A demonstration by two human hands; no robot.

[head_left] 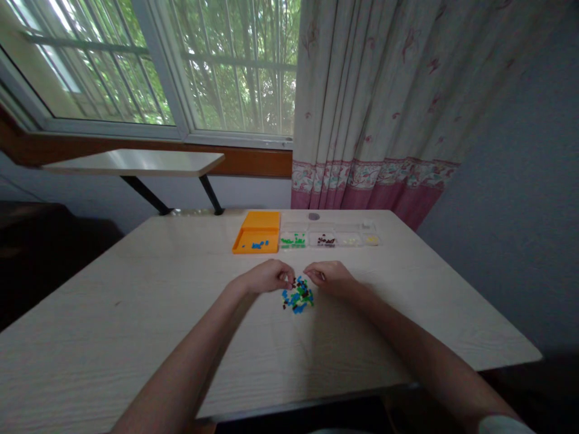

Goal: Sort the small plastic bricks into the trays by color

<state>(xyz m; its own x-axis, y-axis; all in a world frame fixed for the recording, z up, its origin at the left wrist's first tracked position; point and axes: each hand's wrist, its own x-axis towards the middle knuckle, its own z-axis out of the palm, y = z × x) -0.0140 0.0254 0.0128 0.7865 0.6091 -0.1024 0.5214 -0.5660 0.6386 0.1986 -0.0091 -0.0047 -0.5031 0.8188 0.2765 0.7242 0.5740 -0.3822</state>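
A mixed pile of small blue, green, dark brown and pale yellow pieces lies on the table; their exact kind is too small to tell. My left hand rests at the pile's upper left, its fingers curled together beside dark brown pieces. Whatever they hold is too small to make out. Just right of the pile's top is my right hand, thumb and fingers drawn into a pinch, with any contents hidden. Behind the hands, an orange box with its lid open holds several blue pieces.
Right of the orange box stand clear plastic boxes with green pieces, dark brown pieces and pale yellow pieces. A round grey disc lies behind them. A raised shelf stands at the table's back left, below the window.
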